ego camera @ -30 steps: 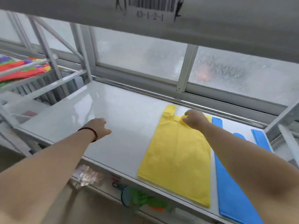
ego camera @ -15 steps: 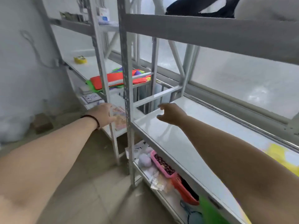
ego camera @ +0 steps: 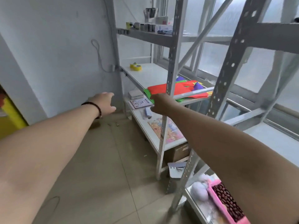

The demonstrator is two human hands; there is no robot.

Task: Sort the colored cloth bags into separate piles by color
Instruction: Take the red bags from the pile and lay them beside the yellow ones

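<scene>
A mixed stack of cloth bags lies on the middle shelf of the left rack: a red bag (ego camera: 159, 89) on top, a green one (ego camera: 147, 92) under it, purple (ego camera: 180, 79) and yellow edges behind. My right hand (ego camera: 159, 105) reaches out to the stack's near corner, right at the green edge; whether it touches the cloth is unclear. My left hand (ego camera: 104, 103), with a dark bead bracelet on the wrist, hovers open over the floor left of the rack and holds nothing.
Grey rack posts (ego camera: 171, 62) stand between me and the stack. A yellow tape roll (ego camera: 135, 67) sits further back on the same shelf. Papers and booklets (ego camera: 140, 102) lie on the lower shelf. A pink tray (ego camera: 226, 204) sits at bottom right.
The view has swung left, from the shelf with the yellow and blue bags to the left rack. My right hand let go of the yellow bag and reached to the mixed stack.
</scene>
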